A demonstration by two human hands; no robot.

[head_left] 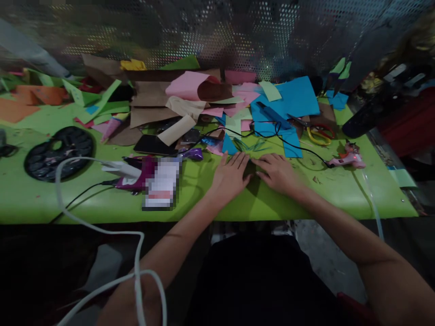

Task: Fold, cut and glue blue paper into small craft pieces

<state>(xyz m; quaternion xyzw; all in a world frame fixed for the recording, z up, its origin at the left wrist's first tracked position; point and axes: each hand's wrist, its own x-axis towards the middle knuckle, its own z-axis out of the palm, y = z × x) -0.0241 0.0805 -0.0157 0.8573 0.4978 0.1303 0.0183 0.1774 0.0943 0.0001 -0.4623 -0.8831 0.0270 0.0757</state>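
My left hand [231, 175] lies flat near the front of the green table [197, 199], its fingers stretched forward beside a blue paper piece [230, 145]. Close by on the right, my right hand [277, 174] rests with bent fingers pointing toward the left one. A tiny dark bluish bit shows at its fingertips, too small to name. Just beyond both hands are thin green paper strips [253, 146]. The shadowed gap between the hands hides what lies there.
Coloured paper sheets [285, 102] are heaped along the back. Yellow-handled scissors [319, 134] and a pink glue gun [348, 158] with a black cable lie right. Leftward are a phone [163, 181], a purple glue gun [136, 176], a black round tray [59, 154] and a white cable [102, 231].
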